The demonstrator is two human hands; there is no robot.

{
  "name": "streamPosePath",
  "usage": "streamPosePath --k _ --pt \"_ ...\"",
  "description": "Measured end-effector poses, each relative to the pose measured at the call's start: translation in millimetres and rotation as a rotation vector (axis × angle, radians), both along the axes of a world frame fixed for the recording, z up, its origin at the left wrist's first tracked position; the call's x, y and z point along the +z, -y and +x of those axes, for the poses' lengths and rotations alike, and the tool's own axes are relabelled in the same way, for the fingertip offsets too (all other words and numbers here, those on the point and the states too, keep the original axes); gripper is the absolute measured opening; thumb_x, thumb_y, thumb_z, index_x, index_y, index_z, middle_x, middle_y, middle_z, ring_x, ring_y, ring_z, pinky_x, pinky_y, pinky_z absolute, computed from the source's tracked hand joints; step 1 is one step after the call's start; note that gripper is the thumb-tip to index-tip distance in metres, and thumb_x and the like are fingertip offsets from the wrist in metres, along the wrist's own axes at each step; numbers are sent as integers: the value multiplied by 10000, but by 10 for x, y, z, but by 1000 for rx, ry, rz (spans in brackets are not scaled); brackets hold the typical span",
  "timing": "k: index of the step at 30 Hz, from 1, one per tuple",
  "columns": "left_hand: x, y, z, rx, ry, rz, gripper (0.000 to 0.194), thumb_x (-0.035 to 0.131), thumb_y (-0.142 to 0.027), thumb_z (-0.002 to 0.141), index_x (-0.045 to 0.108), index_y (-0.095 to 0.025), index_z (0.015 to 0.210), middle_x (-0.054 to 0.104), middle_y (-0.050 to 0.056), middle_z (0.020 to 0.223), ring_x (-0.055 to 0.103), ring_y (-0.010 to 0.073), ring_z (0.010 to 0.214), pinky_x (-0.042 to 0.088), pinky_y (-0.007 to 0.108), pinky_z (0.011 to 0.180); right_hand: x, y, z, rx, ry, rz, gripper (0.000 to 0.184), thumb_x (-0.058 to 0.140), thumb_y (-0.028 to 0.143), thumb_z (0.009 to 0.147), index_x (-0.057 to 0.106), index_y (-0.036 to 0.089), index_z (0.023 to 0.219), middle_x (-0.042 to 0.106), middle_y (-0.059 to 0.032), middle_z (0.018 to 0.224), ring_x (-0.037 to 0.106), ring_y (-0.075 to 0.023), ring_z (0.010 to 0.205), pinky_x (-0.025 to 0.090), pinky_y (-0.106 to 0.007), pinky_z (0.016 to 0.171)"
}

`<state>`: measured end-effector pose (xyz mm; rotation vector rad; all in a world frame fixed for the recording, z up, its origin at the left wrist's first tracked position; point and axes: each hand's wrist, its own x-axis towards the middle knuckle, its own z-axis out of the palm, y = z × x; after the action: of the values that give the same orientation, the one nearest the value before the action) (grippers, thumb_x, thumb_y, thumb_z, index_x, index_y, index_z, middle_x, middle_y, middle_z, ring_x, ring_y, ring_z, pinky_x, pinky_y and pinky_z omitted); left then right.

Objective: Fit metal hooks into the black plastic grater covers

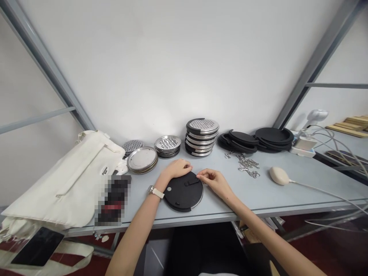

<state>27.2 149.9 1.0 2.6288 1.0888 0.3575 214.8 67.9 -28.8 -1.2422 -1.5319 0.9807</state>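
A round black disc point(179, 193) lies near the table's point(273, 196) front edge — left hand point(178, 168) over its far rim, right hand point(212, 180) narrowed beside its tab point(191, 183); whether either grip holds anything, I cannot tell.

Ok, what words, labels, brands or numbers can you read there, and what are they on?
None reads clearly.
White bag: dark label, lettering too small to read.
Pixelated patch beside it: anything there is obscured.
Wristwatch: dial too small to read.
Black disc: no text visible.
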Motion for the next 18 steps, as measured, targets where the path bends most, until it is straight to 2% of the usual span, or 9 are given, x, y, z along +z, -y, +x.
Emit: streamPosePath --k 6,11,15,18 --pt "19 5 14 -3 3 -10 318 437 -312 872 528 -166 605 542 3 600 440 123 551 285 253 560 30 57 -34 -14 46 69 310 593 452 792 638 150 739 508 34 546 431 -103 530 338 -225 523" --pt "13 -1 13 -4 6 -17 328 425 -319 880 529 -164 610 544 3 597 443 122 550 289 251 558 33 71 -44 -12 95 112 358 543 477 827 669 145 780 586 -4 613 487 -126 565 382 -238 540" --pt "5 -7 11 -14 6 -23 341 417 -327 888 541 -159 619 573 11 626 460 123 571 306 249 579 71 101 -58 -10 133 177 344 527 450 853 721 170 803 657 -55 790 574 -175 708 433 -278 663" --pt "-8 -17 9 -19 4 -29 332 419 -321 883 542 -157 622 582 12 634 475 123 585 316 245 594 91 149 -64 -4 192 237 309 500 397 884 741 203 877 634 -59 850 588 -186 780 438 -291 720"
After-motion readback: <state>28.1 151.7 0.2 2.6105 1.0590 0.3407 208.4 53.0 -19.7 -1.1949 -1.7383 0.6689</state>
